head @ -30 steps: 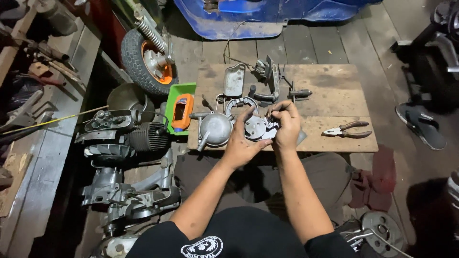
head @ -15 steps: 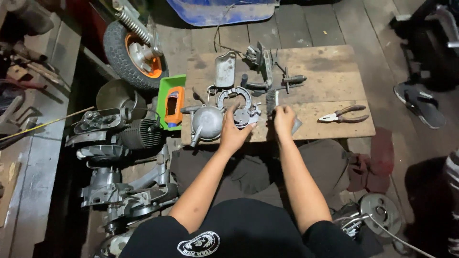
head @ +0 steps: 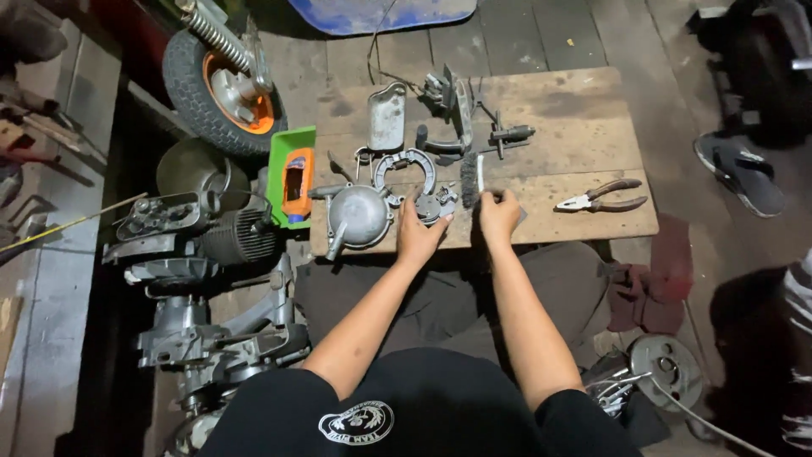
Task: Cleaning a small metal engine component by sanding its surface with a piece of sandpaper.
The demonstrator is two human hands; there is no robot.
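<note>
- At the far left, an engine block with cooling fins sits on the floor, with more grey casings nearer to the person.
- Far behind it leans a small wheel with an orange hub and a black tyre.
- A green tray holding an orange bottle lies just beside the left edge of the wooden board.
- On the board's near left rests a round grey metal cover, close to the left hand.
- Just beyond it lie curved brake shoes, and farther still a flat grey metal plate.
- The left hand grips a small metal part at the near edge of the board, fingers curled around it.
- The right hand is closed on the white handle of a wire brush, whose dark bristles point to the far side, just right of the small part.
- Beyond the brush lie dark levers and a bolt-like fitting.
- Pliers with dark red handles lie on the board's near right, well apart from both hands.
- On the floor at the right lies a dark sandal; near the person's right side sits a round metal disc with a cable.
</note>
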